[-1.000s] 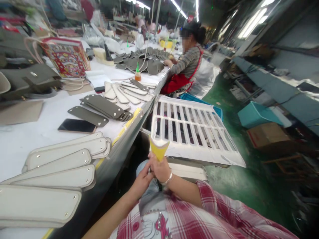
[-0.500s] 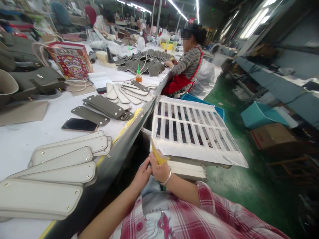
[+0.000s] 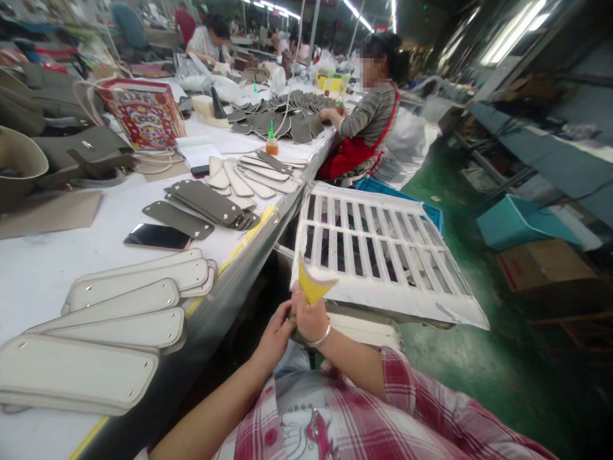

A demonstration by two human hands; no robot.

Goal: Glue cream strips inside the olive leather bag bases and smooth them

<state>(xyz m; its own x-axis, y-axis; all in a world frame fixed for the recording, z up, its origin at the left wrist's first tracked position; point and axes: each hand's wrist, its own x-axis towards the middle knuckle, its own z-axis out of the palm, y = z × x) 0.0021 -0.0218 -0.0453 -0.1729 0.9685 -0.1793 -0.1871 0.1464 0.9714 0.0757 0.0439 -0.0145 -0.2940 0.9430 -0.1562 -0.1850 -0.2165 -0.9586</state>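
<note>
My right hand (image 3: 312, 317), with a silver bracelet at the wrist, grips a thin yellow piece (image 3: 316, 286) with pointed corners, sheet-like; paper or tape, I cannot tell which. It sticks up above the fingers. Close against it on the left, my left hand (image 3: 278, 329) has its fingers bent together; whatever they pinch is hidden. Both hands are over my lap, beside the table edge. On the table to the left, pale strap-shaped panels (image 3: 112, 329) with rounded ends and small metal studs lie fanned out. Dark grey panels (image 3: 205, 201) of similar shape are stacked farther up.
A white slatted rack (image 3: 383, 243) stands just beyond my hands. A phone (image 3: 158, 236), an orange glue bottle (image 3: 272, 145) and a red patterned bag (image 3: 148, 118) are on the white table (image 3: 33, 275). A co-worker in a red apron (image 3: 352, 156) sits ahead.
The yellow piece has risen slightly and turned, showing more of its face. My right hand has shifted a little to the right; the left stays close beside it. The view has tilted slightly.
</note>
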